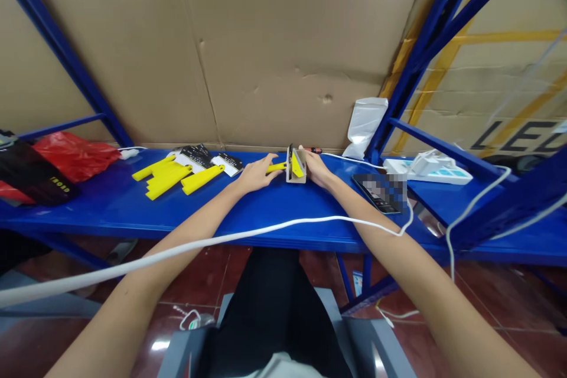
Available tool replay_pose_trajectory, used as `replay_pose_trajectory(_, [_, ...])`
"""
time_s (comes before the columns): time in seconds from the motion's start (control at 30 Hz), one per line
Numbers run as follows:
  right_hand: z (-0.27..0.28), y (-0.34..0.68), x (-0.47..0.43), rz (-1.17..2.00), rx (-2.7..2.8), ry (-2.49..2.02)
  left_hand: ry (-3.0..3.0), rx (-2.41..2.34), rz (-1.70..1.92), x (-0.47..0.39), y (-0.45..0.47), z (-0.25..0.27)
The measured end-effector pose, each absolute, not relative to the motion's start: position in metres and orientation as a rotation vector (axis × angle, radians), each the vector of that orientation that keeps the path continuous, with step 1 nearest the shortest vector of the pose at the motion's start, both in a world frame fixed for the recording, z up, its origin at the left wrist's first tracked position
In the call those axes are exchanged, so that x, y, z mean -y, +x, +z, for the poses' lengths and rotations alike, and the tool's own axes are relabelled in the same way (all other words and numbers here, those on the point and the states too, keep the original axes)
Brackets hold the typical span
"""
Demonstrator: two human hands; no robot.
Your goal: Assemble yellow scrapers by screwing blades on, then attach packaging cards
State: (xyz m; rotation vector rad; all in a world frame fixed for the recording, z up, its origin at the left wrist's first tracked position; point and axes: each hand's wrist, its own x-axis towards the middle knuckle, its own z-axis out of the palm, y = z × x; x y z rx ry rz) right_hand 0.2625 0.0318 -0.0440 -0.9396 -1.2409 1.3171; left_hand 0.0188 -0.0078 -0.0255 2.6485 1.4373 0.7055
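My left hand is closed around the yellow handle of a scraper-like tool. That tool's yellow head sits within a small folded cardboard piece, standing on edge, dark on one face. My right hand grips the cardboard from its right side; some fingers are hidden behind it. Just behind the right hand lies a red-and-black handled object, partly covered. Left of my hands lie several more yellow-handled tools, their far ends covered by black-and-white printed cards.
A white cable crosses in front of my forearms. A phone and a white power strip lie rightward on the blue shelf. Red plastic and a black bag sit left. Cardboard walls the back.
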Motion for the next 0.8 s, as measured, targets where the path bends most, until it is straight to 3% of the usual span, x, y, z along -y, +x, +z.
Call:
replay_pose_trajectory(0.33, [-0.0459,0.265,-0.0298,1.071,1.298,-0.91,2.552,-1.54,0.76,0.0137,0.0251,-0.0228])
replay_pose_trajectory(0.8, [-0.0484,0.2621,-0.029,1.02,1.528,-0.939,2.511,-1.497,0.889,0.013,0.0249,-0.0261])
